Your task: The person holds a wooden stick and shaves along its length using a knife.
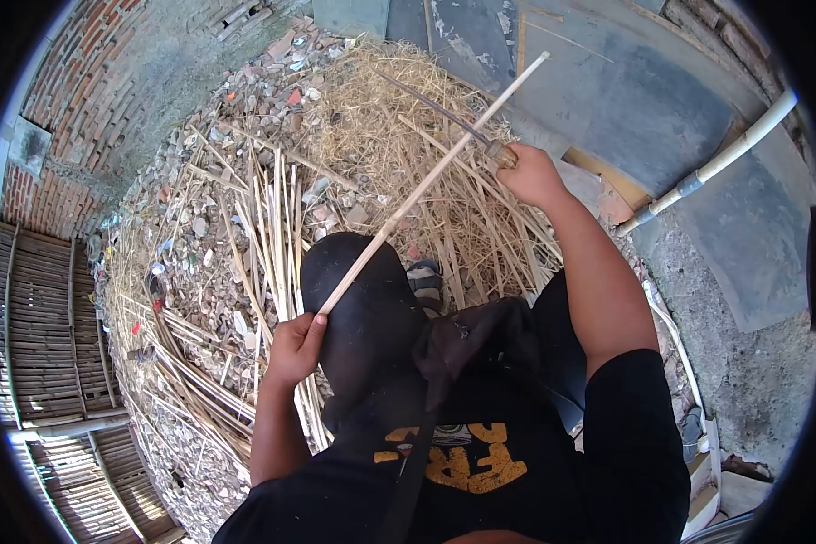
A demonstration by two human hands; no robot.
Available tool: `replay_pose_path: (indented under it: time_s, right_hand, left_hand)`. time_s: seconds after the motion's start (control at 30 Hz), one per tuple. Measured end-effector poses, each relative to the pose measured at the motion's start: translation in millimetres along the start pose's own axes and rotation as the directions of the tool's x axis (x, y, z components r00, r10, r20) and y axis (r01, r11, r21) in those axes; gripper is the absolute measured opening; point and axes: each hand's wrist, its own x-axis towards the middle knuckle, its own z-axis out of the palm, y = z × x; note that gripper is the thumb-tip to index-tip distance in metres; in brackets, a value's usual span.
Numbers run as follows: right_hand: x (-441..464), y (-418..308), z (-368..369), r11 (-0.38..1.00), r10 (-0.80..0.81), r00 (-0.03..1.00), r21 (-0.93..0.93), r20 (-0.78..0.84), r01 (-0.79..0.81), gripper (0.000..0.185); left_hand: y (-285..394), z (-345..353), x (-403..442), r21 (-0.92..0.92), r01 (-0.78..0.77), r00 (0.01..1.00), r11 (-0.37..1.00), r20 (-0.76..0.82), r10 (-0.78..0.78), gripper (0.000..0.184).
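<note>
A long pale strip, like split bamboo (417,195), runs slantwise from my left hand up to the right. My left hand (296,349) is closed round its lower end, beside my dark-clad knee. In my right hand (530,177) is the handle of a long thin-bladed knife (453,116), gripped with the fingers wrapped round it. The blade points up and left and crosses the strip near its upper part; whether the two touch is hard to tell.
Bundles of split strips (276,227) lie on rubble at the left. Shavings (372,100) cover the ground ahead. Grey sheets (644,100) and a white pipe (743,145) are at the right, a brick wall (82,118) and slatted panels (41,317) at the left.
</note>
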Motion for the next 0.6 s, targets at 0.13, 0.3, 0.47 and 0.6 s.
replay_pose_path:
  time_s: [0.13, 0.3, 0.47, 0.6]
  right_hand:
    - [-9, -8, -3, 0.999, -0.027, 0.997, -0.043, -0.073, 0.024, 0.033]
    - [-45, -51, -9, 0.960, -0.229, 0.970, -0.145, 0.083, 0.239, 0.024]
    - [-18, -20, 0, 0.994, -0.106, 0.983, -0.007, 0.147, 0.108, 0.026]
    - [1, 0, 0, 0.999, -0.003, 0.998, 0.036, -0.058, 0.005, 0.036]
  left_hand:
    - [1, -3, -2, 0.017, 0.029, 1.000, 0.999, 0.003, -0.030, 0.051]
    - [-3, 0, 3, -0.117, 0.062, 0.997, 0.991, 0.057, -0.056, 0.051]
    - [0, 2, 0, -0.046, 0.020, 1.000, 0.999, 0.021, -0.019, 0.050]
    - [-4, -3, -1, -0.023, 0.011, 1.000, 1.000, 0.022, -0.010, 0.049]
